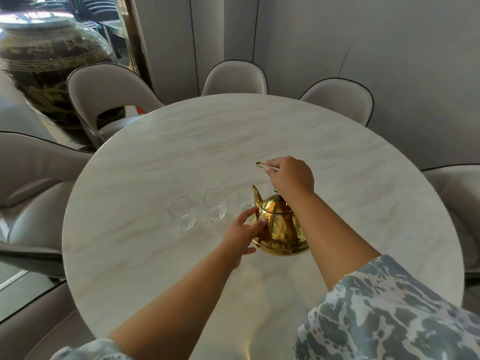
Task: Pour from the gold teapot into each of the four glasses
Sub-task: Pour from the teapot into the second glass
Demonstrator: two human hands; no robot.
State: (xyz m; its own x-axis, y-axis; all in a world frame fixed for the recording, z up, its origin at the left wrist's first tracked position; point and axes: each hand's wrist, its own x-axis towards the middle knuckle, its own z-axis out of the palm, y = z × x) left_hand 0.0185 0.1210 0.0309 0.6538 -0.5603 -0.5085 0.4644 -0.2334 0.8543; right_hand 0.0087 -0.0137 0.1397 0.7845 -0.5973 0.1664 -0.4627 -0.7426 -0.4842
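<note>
The gold teapot (279,231) stands upright on the round marble table (233,141), its spout pointing up and away to the left. My right hand (289,175) grips the thin handle (261,165) high above the lid. My left hand (244,229) rests flat against the pot's left side, fingers spread. A row of clear glasses stands left of and behind the pot: one far left (181,213), one in the middle (214,204), one beside the spout (245,197). A fourth glass is mostly hidden behind my right wrist.
Pale upholstered chairs ring the table: at the far left (104,92), far middle (235,79), far right (342,100) and right edge (452,196). A big dark glass jar (49,61) stands beyond the left chairs.
</note>
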